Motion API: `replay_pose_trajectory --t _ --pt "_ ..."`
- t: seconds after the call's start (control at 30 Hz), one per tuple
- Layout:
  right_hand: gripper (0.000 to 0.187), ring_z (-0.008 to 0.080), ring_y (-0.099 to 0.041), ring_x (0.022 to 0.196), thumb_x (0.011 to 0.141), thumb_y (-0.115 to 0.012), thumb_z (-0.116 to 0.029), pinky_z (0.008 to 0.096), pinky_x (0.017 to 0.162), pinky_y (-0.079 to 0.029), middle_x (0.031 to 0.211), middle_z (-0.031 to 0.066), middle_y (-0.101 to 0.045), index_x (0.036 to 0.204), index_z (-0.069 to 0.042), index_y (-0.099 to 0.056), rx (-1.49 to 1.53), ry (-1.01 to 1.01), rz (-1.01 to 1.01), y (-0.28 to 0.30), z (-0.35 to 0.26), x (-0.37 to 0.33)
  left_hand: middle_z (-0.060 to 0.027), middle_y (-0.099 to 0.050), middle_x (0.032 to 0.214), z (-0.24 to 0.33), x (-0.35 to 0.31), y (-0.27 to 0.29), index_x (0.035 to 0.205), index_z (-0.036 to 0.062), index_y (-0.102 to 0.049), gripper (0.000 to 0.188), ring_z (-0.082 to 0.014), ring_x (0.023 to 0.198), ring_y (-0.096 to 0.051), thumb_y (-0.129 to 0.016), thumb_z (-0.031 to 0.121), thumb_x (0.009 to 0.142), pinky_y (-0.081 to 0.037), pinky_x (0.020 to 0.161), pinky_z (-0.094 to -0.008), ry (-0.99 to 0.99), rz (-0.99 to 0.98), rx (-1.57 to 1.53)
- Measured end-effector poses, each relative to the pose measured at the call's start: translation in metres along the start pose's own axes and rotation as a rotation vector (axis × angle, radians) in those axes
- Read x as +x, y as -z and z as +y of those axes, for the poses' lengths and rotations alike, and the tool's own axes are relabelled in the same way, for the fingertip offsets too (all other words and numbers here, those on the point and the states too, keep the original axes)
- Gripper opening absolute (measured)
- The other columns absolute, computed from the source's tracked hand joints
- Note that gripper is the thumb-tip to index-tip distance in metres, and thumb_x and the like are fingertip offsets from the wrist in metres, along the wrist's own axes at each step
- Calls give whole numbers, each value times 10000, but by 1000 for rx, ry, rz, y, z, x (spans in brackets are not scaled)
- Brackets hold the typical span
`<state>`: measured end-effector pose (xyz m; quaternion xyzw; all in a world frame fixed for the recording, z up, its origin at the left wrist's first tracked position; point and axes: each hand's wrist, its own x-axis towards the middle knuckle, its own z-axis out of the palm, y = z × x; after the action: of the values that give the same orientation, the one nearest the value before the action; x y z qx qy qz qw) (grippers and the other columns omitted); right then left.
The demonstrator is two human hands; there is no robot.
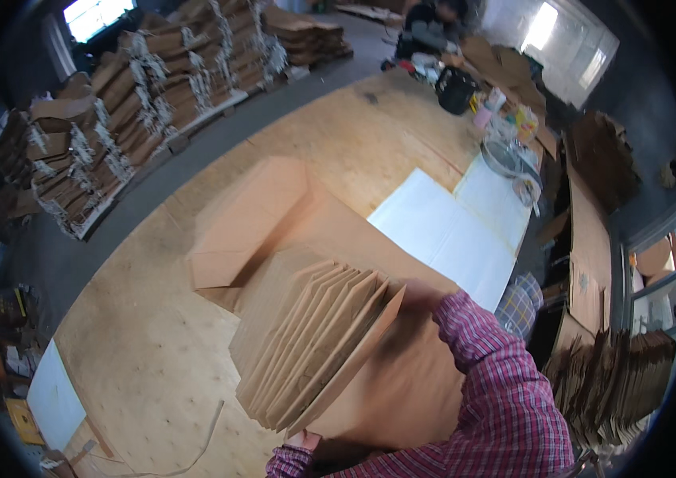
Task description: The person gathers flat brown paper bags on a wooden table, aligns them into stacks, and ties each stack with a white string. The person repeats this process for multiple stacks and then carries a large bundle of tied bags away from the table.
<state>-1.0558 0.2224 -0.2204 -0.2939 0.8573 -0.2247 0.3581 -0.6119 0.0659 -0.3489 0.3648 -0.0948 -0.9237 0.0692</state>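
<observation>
A thick stack of folded brown paper pieces (306, 342) is tilted between my two hands, its layers fanned apart along the upper right side. My right hand (422, 295) grips the far right end of the stack, with its fingers partly hidden behind the paper. At the near lower corner, my left hand (304, 439) holds the stack from below; only part of it shows. Beneath lies a large brown paper sheet (346, 227), with a folded, raised flap (254, 215) at its far left end.
The wooden table (147, 319) bears white sheets (445, 227) on the right and a loose strip (214, 426) at the near left. A black container (456, 89) and clutter stand at the far right. Tied brown bundles (155, 88) lie beyond; another person (429, 32) is at the far end.
</observation>
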Motion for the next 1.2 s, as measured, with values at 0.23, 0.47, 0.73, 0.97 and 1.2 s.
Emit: replay_pose_trajectory --t 0.23,0.47,0.73,0.97,1.2 --pt "743 407 -657 685 703 -709 -701 464 655 -531 700 225 -653 885 16 -635 -643 305 248 13 -146 -151 -116 -527 1411 3 -83 5 1393 65 -480 481 -314 1288 -509 -560 300 982 -416 1094 -493 -37 -136 -134" --pt "546 368 -628 604 758 -750 -522 443 550 -494 651 163 -620 832 -24 -538 -643 870 452 -61 -335 -289 -105 -575 1286 22 -181 60 1302 48 -532 409 -269 1157 -552 -601 265 963 -451 990 -426 -169 -103 -119" --pt "506 274 -640 621 675 -818 -379 370 560 -512 716 105 -616 931 -38 -547 -651 1002 306 -259 -448 -346 -94 -631 1145 18 -286 150 1198 28 -592 329 -217 1008 -601 -648 226 941 -490 870 -350 -247 -5 -111" --pt "844 229 -654 706 582 -864 -361 342 595 -527 768 65 -616 1256 20 -529 -760 1009 314 -332 -464 -356 -124 -667 989 68 -407 72 1001 4 -675 216 -233 889 -651 -739 139 845 -518 755 -317 -896 19 1245" --pt "510 320 -652 733 580 -875 -305 413 642 -532 780 133 -632 872 -37 -554 -681 929 337 -310 -448 -345 -149 -602 1229 212 -441 -62 1301 56 -538 806 -292 1269 -508 -867 374 638 -289 1122 -565 -700 497 2533"
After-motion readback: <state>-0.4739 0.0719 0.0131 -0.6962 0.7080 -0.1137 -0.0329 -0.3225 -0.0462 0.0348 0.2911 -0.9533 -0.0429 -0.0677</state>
